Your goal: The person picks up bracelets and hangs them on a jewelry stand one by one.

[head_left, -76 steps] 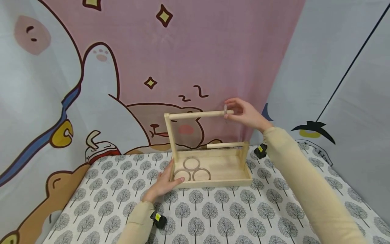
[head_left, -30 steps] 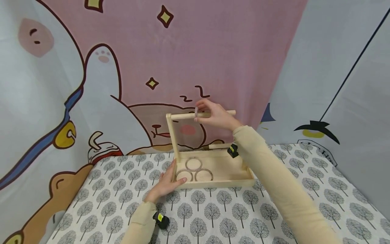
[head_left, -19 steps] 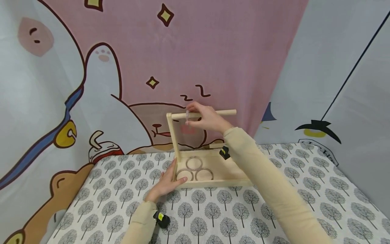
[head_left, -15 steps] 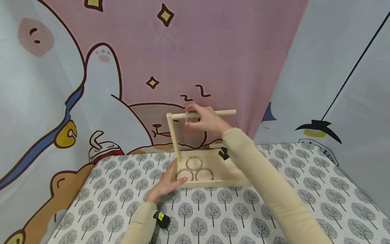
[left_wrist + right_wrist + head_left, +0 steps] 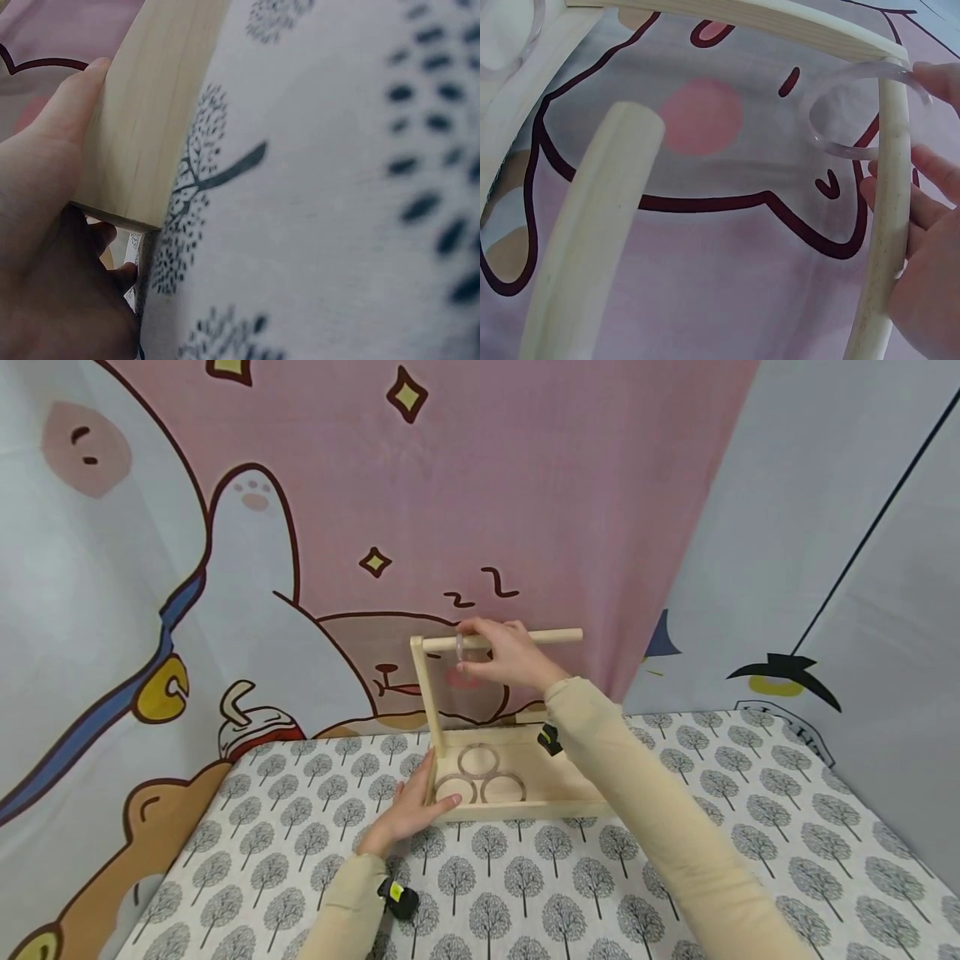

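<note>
A table (image 5: 525,881) with a tree-print cloth carries a wooden box (image 5: 543,812), long side to the near edge. A tall post (image 5: 426,693) rises from the box's left end and bears a top rod (image 5: 557,636), running right to a free tip. Lower, at the far side, a second rod (image 5: 596,225) has a free end too; the right forearm hides its support. The left hand (image 5: 407,812) grips the box's near left corner, thumb at the near wall. The right hand (image 5: 510,656) pinches a ring (image 5: 844,151) between thumb and fingers; the ring is around the top rod, near the post. Three more rings (image 5: 483,777) lie close together inside the box, at left. The step in hand looks like threading this ring leftward; the next move would call for loosening the pinch and drawing back clear of the rod.
</note>
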